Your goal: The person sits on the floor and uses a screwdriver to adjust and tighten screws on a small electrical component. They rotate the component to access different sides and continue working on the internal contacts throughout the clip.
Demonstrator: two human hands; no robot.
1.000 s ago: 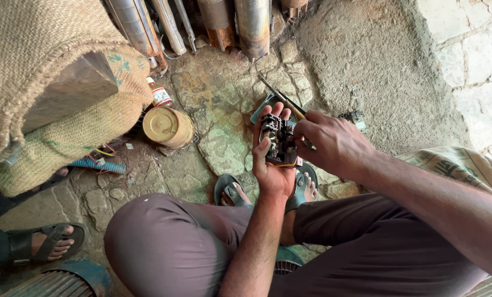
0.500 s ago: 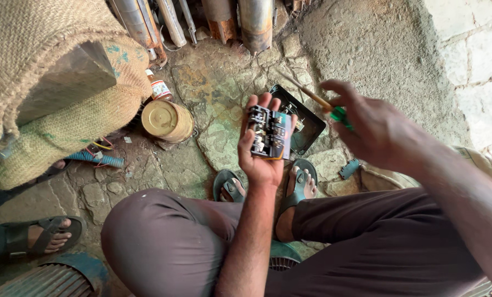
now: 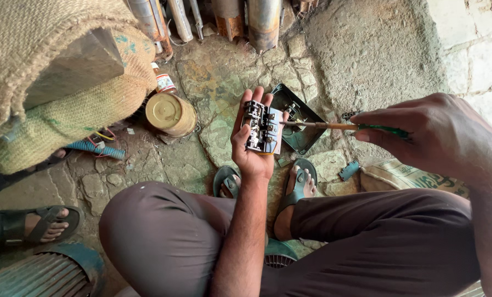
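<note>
My left hand (image 3: 250, 144) is raised palm-up over my knees and holds a small black electrical switch block (image 3: 261, 127) with metal terminals and a pale blue side. My right hand (image 3: 433, 135) grips a screwdriver (image 3: 345, 126) by its green handle. The shaft runs left, level, and its tip meets the right side of the block. Below the block, on the stone floor, lies an open black box cover (image 3: 298, 118) with small parts inside.
Burlap sacks (image 3: 53, 82) are piled at the left, with a round yellow tin (image 3: 172, 114) beside them. Metal pipes (image 3: 202, 16) stand at the top. Another person's sandalled foot (image 3: 48, 223) is at the lower left. A printed sack (image 3: 411, 176) lies at the right.
My right hand has swung out to the right and levelled the screwdriver, bringing its tip to the block. My left hand has kept the block raised and turned it slightly.
</note>
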